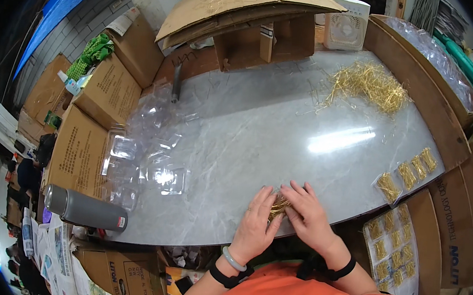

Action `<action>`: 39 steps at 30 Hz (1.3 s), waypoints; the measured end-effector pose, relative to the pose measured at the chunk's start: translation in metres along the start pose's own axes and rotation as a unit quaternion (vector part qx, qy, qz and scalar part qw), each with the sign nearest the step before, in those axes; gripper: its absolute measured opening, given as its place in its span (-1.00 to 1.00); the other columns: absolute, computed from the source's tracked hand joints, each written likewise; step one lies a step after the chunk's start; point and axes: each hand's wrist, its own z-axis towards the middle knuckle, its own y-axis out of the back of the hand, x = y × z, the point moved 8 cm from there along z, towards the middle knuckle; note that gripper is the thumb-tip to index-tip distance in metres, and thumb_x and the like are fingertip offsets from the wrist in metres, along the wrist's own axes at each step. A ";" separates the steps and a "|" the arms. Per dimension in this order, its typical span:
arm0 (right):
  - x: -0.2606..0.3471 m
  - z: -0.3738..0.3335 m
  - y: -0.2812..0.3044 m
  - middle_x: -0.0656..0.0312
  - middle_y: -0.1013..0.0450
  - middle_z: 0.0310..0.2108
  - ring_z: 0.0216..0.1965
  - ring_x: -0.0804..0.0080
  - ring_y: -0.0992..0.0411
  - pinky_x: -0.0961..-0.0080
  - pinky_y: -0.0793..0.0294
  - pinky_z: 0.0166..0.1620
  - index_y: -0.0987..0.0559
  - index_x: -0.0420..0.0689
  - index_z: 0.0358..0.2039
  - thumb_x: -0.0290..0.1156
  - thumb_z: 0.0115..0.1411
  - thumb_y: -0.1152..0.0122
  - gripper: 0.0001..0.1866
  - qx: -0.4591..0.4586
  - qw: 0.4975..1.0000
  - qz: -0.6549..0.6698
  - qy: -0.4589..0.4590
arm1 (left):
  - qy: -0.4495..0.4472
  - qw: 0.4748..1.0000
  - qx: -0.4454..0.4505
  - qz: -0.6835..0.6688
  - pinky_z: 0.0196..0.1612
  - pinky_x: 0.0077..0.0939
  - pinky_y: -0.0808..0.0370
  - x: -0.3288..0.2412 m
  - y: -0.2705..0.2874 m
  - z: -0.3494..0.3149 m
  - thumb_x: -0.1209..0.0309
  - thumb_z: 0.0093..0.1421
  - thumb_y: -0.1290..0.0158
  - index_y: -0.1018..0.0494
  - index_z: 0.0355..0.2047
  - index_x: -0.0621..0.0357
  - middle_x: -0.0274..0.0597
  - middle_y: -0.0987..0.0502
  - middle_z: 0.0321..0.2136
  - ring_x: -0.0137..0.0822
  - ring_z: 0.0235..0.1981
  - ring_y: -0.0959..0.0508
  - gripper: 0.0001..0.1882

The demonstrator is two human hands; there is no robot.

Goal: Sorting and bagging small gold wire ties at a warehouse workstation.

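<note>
A small bundle of thin gold wire pieces [278, 206] lies between my hands near the table's front edge. My left hand [257, 220] is closed against its left side. On the other side my right hand [308, 216] presses in with bent fingers. Whether a clear plastic box surrounds the bundle, I cannot tell, as my fingers cover much of it. To the right stand several clear packs filled with the same gold wire [407, 174]. A loose heap of gold wire pieces [370, 86] is spread at the far right of the grey table [237, 142].
Clear plastic boxes [147, 161] cluster along the left side. A grey bottle [88, 208] lies at the front left corner. A cardboard box [292, 39] and a small white fan [346, 26] stand at the back. More filled packs [393, 248] sit in a carton below right.
</note>
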 end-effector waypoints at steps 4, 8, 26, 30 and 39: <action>-0.007 0.005 0.017 -0.09 -0.47 0.16 0.28 -0.17 -0.35 0.01 -0.22 0.39 -0.43 -0.19 0.27 -0.56 0.31 -0.17 -0.50 -0.040 0.994 0.084 -0.056 | 0.000 1.000 0.014 -0.004 0.36 -0.02 -0.28 -0.003 0.001 0.001 0.50 0.35 -0.02 -0.36 0.25 0.33 0.19 -0.30 0.32 0.23 0.36 -0.28 -0.54; -0.011 0.001 0.014 -0.05 -0.48 0.16 0.27 -0.12 -0.37 -0.01 -0.25 0.36 -0.45 -0.21 0.25 -0.57 0.31 -0.16 -0.52 -0.030 0.999 -0.018 -0.024 | -0.022 0.996 0.013 0.089 0.40 0.12 -0.19 -0.010 0.003 0.002 0.56 0.35 0.03 -0.38 0.24 0.36 0.16 -0.28 0.33 0.22 0.38 -0.25 -0.55; 0.011 0.003 0.009 -0.09 -0.40 0.25 0.28 -0.07 -0.37 -0.10 -0.22 0.35 -0.47 -0.16 0.22 -0.37 0.26 -0.27 -0.49 -0.051 0.998 -0.033 -0.013 | -0.001 0.998 0.014 -0.055 0.45 0.08 -0.13 0.002 0.004 -0.004 0.45 0.22 -0.17 0.08 0.48 0.30 0.25 -0.18 0.38 0.20 0.41 -0.22 -0.08; 0.025 0.011 0.001 -0.08 -0.36 0.29 0.32 -0.09 -0.30 -0.15 -0.16 0.36 -0.54 -0.13 0.14 -0.17 0.14 -0.43 -0.42 -0.063 0.990 -0.126 0.004 | 0.028 0.992 0.008 -0.124 0.41 -0.06 -0.24 0.011 0.003 -0.006 0.51 0.13 -0.22 0.21 0.51 0.27 0.27 -0.19 0.39 0.19 0.40 -0.25 0.07; 0.006 0.012 -0.003 -0.01 -0.43 0.11 0.14 -0.07 -0.39 -0.12 -0.21 0.31 -0.62 -0.15 -0.12 -0.28 0.08 -0.46 -0.62 -0.088 0.993 -0.062 -0.049 | 0.015 0.985 0.022 -0.172 0.40 -0.13 -0.26 0.007 0.009 -0.004 0.55 0.12 -0.19 0.27 0.52 0.25 0.26 -0.21 0.39 0.16 0.40 -0.28 0.10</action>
